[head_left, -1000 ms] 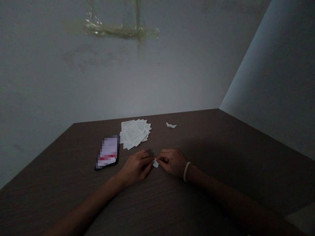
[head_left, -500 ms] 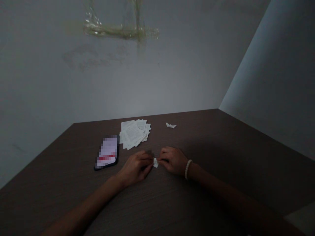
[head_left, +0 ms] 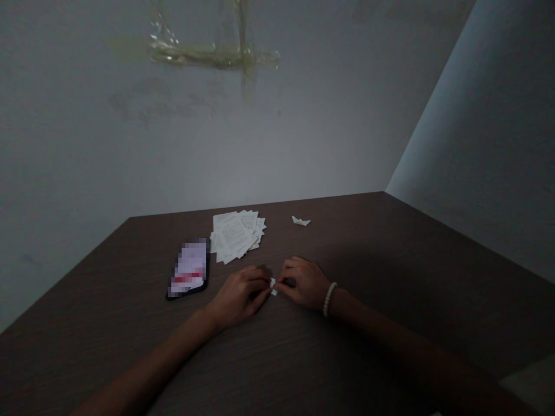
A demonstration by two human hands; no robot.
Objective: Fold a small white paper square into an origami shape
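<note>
- The left hand (head_left: 239, 294) rests low on the dark wooden table (head_left: 390, 271), its fingers curled and its fingertips pinching one side of a small white paper piece (head_left: 273, 285).
- The right hand (head_left: 303, 282) meets it from the other side, fingers bent and pinched on the same scrap; a pale bead bracelet (head_left: 329, 299) sits on that wrist.
- The paper piece lies between the two sets of fingertips, just above or on the tabletop; which of the two cannot be told in the dim light.
- Behind the left hand, a loose stack of printed paper squares (head_left: 237, 234) lies fanned out on the table.
- A phone (head_left: 189, 275) with a lit screen lies just left of the stack.
- A small folded paper shape (head_left: 300, 221) sits apart, farther back, near the wall.
</note>
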